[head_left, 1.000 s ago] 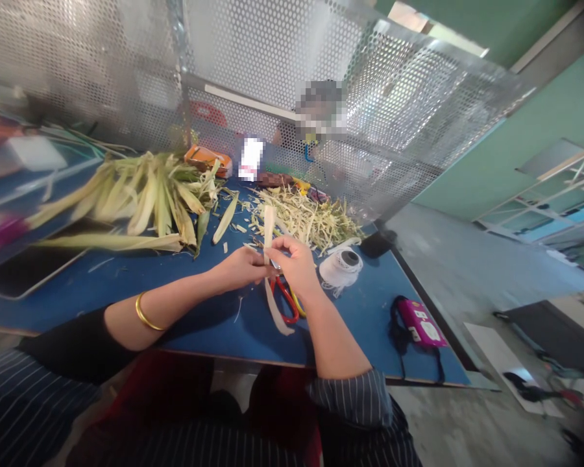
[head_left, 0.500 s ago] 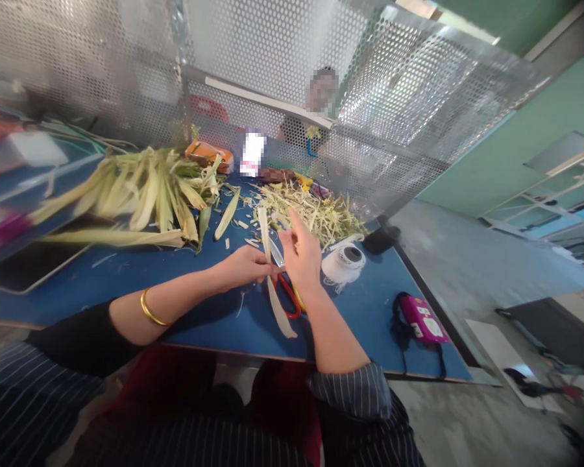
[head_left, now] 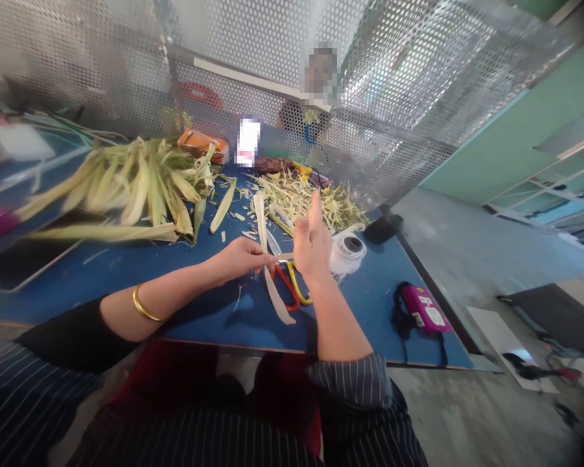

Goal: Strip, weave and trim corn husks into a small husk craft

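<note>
OK, dead center of frame: long pale husk strip, pinched mid-length between thumb and fingers of left hand. Top end toward the shredded husk pile at upper center, tail running down left of the scissors on the table. Right hand just to the right, edge-on, fingertips up. Apparently a short second strip bridging both hands; can't tell if grasped on the right side, palm hidden.

For this bit: pinch firmly right at the crossing, no creasing. Draw the short strip flat and snug, no twist. Use even tension; likely to split lengthwise if yanked. Mind the scissor blades beside the left fingertips; better slid clear. Avoid snagging the white thread spool, right of center.
</note>
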The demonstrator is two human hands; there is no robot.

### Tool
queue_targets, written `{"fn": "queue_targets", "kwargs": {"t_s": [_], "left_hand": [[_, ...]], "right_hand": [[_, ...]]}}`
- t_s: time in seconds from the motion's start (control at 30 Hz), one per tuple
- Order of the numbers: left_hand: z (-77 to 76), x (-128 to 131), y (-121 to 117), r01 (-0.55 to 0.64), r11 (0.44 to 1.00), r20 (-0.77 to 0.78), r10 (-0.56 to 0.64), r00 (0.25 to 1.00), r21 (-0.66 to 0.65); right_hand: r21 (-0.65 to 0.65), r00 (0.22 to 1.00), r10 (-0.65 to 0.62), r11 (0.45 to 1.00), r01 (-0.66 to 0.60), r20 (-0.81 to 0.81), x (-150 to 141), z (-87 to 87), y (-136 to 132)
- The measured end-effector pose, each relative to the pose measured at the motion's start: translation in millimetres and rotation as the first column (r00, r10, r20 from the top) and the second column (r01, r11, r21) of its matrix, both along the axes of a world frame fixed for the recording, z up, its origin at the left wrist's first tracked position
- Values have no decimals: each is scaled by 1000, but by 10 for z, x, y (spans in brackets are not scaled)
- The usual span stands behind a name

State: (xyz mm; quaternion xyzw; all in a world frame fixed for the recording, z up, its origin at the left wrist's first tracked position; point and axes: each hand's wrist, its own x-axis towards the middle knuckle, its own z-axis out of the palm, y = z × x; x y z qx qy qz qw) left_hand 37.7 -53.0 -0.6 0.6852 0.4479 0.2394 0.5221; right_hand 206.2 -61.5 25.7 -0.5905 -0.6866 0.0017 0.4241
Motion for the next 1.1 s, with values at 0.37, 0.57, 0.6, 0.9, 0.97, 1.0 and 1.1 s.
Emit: {"fn": "queue_targets", "kwargs": {"t_s": [0.37, 0.57, 0.6, 0.9, 0.97, 1.0, 1.1], "left_hand": [[104, -76, 116, -113, 965, 350, 193, 916, -236], [83, -115, 175, -92, 954, 402, 206, 892, -284], [77, -108, 159, -76, 960, 384, 180, 906, -271], [77, -76, 98, -53, 983, 284, 102, 953, -176], [90, -74, 90, -62, 982, 269, 110, 957, -179], [97, -71, 83, -64, 981, 264, 111, 958, -181], [112, -58, 67, -78, 979, 241, 122, 963, -187]], "right_hand": [[30, 981, -57, 998, 63, -184, -32, -22, -22], [-343, 751, 85, 852, -396, -655, -90, -175, 89], [-323, 697, 102, 832, -451, -710, -111, -204, 101], [-256, 754, 40, 927, -273, -656, -206, -293, 117], [-195, 888, -11, 977, -88, -460, -178, -250, 72], [-101, 932, -46, 995, 11, -358, -159, -220, 45], [186, 981, -107, 973, 137, -163, -79, -119, -12]]}}
